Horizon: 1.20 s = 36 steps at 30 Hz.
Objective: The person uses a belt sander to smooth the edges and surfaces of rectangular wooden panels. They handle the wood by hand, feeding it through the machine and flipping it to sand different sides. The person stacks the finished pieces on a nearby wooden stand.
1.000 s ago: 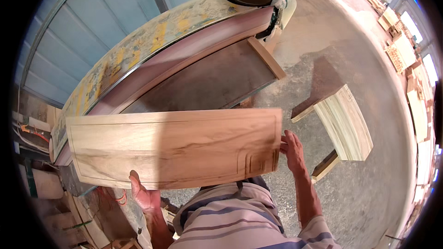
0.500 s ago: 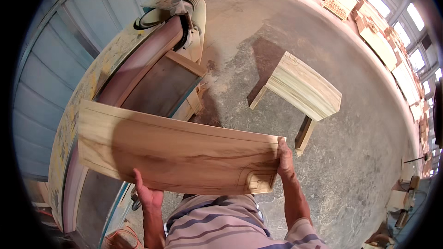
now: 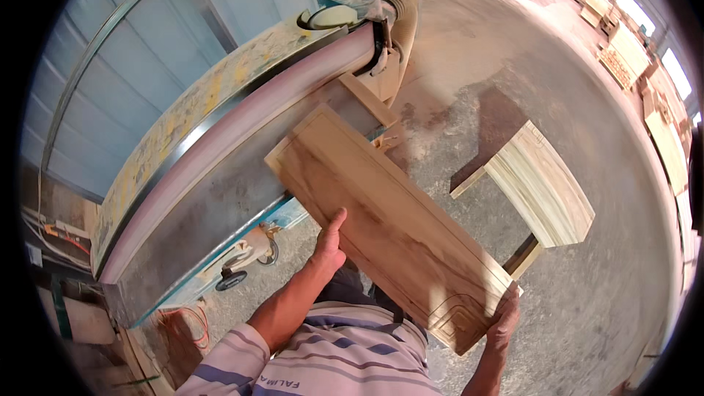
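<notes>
1. I see a long wooden panel [image 3: 389, 227] held in the air between both hands, running on a slant from upper left to lower right.
2. My left hand [image 3: 329, 243] grips the panel's long near edge about midway along, thumb up against the edge and fingers hidden beneath the board.
3. My right hand [image 3: 503, 317] clasps the lower right end of the panel, fingers wrapped round the corner near a routed, rounded groove pattern in the face.
4. The panel's upper left end hangs over the grey steel counter [image 3: 220, 205] of the belt sander; whether it touches the surface I cannot tell.
5. Just beyond that end runs the long pinkish sanding belt [image 3: 242, 128], with a yellow-stained guard behind it and a dust hood at the far end.
6. A small wooden stop block [image 3: 367, 99] sits on the counter near the panel's far corner.
7. To the right, well apart from the hands, a stack of pale boards [image 3: 543, 187] rests on a low stand on the concrete floor [image 3: 601, 308].
8. More stacked timber [image 3: 623, 51] lies along the far right wall.
</notes>
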{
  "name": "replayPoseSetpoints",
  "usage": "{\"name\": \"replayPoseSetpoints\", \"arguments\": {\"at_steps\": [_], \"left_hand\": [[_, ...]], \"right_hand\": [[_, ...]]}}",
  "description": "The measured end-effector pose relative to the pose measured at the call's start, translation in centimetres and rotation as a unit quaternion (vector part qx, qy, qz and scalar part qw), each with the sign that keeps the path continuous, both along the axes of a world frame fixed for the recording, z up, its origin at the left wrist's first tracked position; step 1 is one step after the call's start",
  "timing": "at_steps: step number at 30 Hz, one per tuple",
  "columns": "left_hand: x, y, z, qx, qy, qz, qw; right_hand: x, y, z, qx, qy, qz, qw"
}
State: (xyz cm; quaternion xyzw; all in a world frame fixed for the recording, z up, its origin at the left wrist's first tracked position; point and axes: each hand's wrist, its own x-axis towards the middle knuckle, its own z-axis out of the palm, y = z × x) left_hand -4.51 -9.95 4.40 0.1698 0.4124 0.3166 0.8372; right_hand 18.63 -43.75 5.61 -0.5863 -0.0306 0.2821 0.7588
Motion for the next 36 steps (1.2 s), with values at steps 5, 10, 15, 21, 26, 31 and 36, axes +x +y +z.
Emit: {"name": "replayPoseSetpoints", "arguments": {"at_steps": [5,10,15,21,26,31,36], "left_hand": [[2.5,0.5,-2.7,-0.032,0.044,0.007,0.999],[4.0,2.9,-2.9,-0.017,0.054,0.018,0.998],[4.6,5.8,-3.1,0.024,0.055,-0.007,0.998],[5.5,3.0,-3.1,-0.011,0.068,0.016,0.998],[5.8,4.2,-2.6,-0.042,0.078,0.01,0.996],[5.3,5.7,-3.2,-0.04,0.093,0.011,0.995],[5.4,6.5,-2.4,-0.032,0.085,0.018,0.996]], "right_hand": [[0.3,0.2,0.1,0.013,0.025,-0.035,0.999],[-0.1,1.5,0.0,-0.063,0.082,-0.046,0.994],[-0.9,4.6,1.2,0.008,0.146,-0.037,0.989],[-0.7,6.2,0.7,0.027,0.121,0.01,0.992],[-0.2,6.5,-0.7,0.006,0.136,-0.031,0.99],[-1.2,9.3,1.3,0.003,0.184,-0.034,0.982],[-1.3,10.3,1.2,-0.011,0.2,-0.042,0.979]]}}
